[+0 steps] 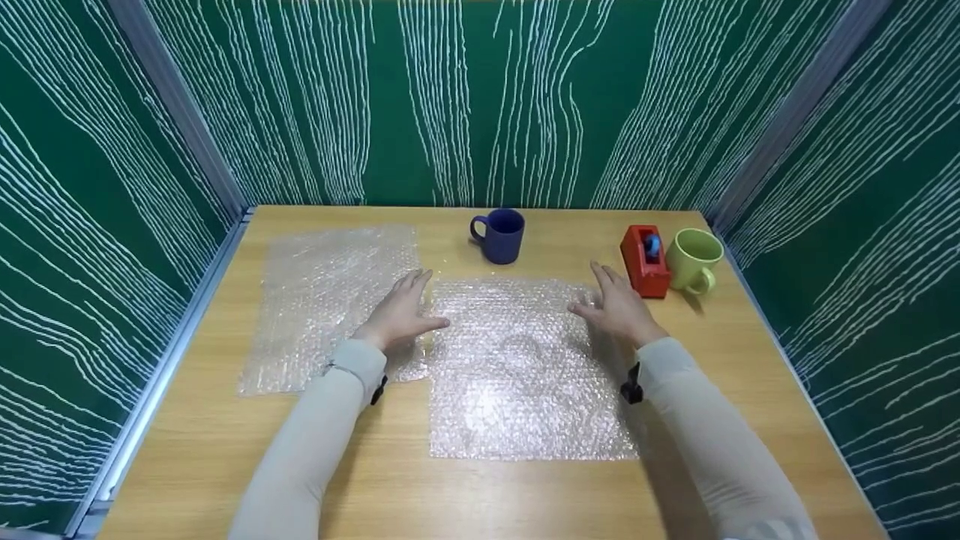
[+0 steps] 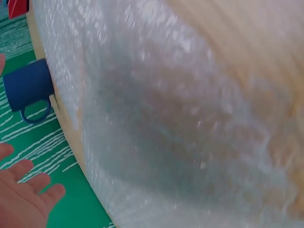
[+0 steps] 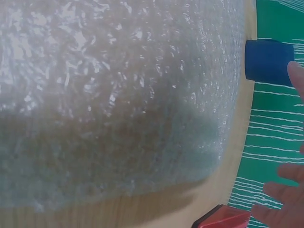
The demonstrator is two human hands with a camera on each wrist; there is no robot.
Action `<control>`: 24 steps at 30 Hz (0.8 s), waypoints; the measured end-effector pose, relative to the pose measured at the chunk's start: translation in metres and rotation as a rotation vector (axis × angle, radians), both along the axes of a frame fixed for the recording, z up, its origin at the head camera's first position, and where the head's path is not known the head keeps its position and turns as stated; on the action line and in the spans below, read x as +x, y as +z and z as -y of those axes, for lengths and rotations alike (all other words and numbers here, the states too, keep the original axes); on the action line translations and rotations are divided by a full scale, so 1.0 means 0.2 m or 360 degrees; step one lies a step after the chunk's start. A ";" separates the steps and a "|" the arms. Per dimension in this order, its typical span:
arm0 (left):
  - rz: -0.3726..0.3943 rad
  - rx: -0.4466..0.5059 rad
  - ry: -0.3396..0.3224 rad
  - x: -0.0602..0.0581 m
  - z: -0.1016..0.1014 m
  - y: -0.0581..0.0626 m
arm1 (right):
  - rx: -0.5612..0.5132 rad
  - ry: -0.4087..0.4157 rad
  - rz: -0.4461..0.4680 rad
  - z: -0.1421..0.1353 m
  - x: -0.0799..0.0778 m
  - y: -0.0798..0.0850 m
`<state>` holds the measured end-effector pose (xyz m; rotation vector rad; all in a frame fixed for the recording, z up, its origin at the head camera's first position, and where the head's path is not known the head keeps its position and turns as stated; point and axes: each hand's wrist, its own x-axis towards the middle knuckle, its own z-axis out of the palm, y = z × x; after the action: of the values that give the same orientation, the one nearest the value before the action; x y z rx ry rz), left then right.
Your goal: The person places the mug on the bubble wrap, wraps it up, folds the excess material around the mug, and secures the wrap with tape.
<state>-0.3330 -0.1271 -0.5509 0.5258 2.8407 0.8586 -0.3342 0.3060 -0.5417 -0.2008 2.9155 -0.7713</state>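
A clear sheet of bubble wrap [image 1: 525, 375] lies flat in the middle of the table. My left hand [image 1: 401, 311] hovers by its upper left corner with the thumb spread and nothing held. On the other side, my right hand [image 1: 615, 307] is near the upper right corner, fingers extended, also holding nothing. A second bubble wrap sheet [image 1: 322, 300] is spread to the left, partly behind my left hand. The dark blue mug [image 1: 504, 236] stands upright beyond the middle sheet, its handle to the left; both wrist views show this mug [image 2: 28, 84] [image 3: 269, 61] past the bubble wrap.
Just past my right hand is a red tape dispenser [image 1: 645, 262] with a blue roll. Beside it stands a light green mug [image 1: 694, 262]. Green panels with white lines [image 1: 435, 97] wall in the back and sides of the wooden table [image 1: 495, 495].
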 end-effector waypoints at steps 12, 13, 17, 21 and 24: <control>0.0038 0.0019 -0.0084 0.05 -0.09 -0.08 | -0.0044 0.0052 0.0019 0.01 0.02 -0.07; 0.0036 -0.0002 -0.0098 0.05 -0.09 -0.08 | -0.0048 0.0056 0.0024 0.01 0.02 -0.08; 0.0027 -0.0089 -0.0162 0.06 -0.10 -0.09 | -0.0047 0.0095 0.0031 0.01 0.02 -0.12; 0.0015 -0.0188 -0.0253 0.07 -0.11 -0.10 | -0.0037 0.0167 0.0025 0.01 0.02 -0.16; 0.0021 -0.0272 -0.0314 0.07 -0.12 -0.11 | -0.0021 0.0205 0.0039 0.02 0.02 -0.18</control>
<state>-0.3187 -0.1040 -0.5726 0.7567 2.7569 0.5769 -0.3297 0.3025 -0.5774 -0.3739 2.8415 -0.7673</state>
